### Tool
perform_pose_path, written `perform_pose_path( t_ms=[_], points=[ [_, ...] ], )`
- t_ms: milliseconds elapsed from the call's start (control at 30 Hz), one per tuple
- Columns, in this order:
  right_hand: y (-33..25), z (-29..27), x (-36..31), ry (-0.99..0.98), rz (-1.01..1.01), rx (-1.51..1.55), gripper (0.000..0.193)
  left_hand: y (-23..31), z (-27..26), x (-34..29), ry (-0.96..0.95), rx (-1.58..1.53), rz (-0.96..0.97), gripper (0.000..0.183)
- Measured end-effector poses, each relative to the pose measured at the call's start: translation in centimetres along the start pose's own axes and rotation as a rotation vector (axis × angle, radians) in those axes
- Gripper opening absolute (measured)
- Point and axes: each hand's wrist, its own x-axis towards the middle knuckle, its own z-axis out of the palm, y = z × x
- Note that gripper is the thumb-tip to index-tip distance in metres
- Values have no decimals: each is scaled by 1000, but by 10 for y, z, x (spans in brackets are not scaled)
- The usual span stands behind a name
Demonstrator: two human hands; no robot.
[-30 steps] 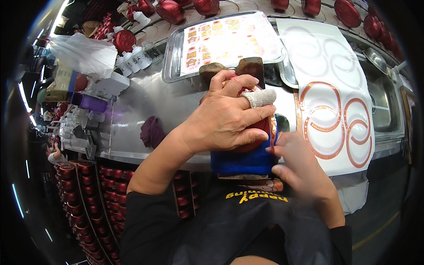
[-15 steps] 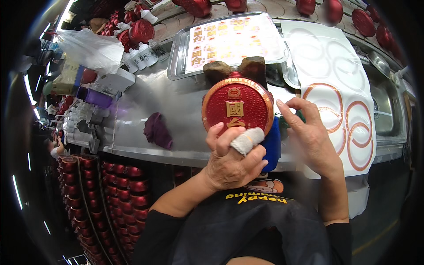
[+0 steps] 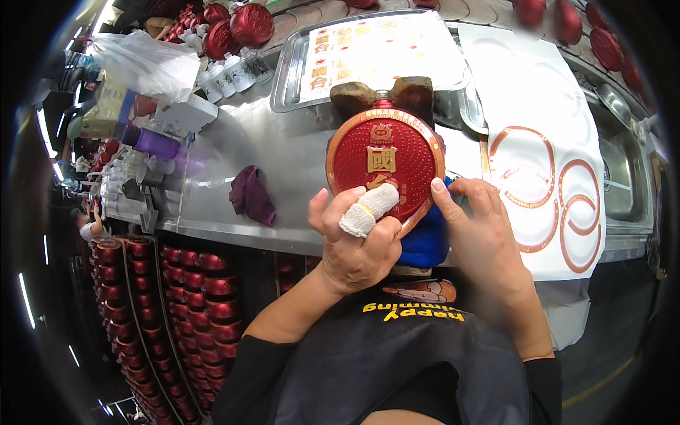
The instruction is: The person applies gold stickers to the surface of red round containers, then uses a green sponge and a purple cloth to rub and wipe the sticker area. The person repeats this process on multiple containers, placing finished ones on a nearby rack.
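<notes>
Round red bottle, orange-banded: face up over blue cloth, neck between dark blocks. Left hand: fingers spread on its lower face. Right hand: thumb at rim, grip cannot be told. Tabletop: purple cloth, left; metal tray beyond.

You have glare on the metal surface and ringed white sheet, lamps streaking the dark left, bent edges fading to black, and a blurred smear below your right hand.
</notes>
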Motion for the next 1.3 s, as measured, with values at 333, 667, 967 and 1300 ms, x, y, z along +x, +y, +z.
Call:
perform_pose_path(
  t_ms=[333, 667, 967, 1300],
  points=[
    [-17, 4, -9, -41, -25, 12, 78, -10, -9, -16, 38, 59, -90, 21],
    [-32, 7, -11, -107, -49, -34, 77, -20, -11, -29, 68, -344, -482, 24],
    [-46, 15, -9, -123, -35, -71, 76, -18, -11, -29, 93, -524, -494, 29],
    [-53, 9, -7, -199, -12, -85, 78, -22, -4, -26, 111, -431, -510, 18]
  ],
)
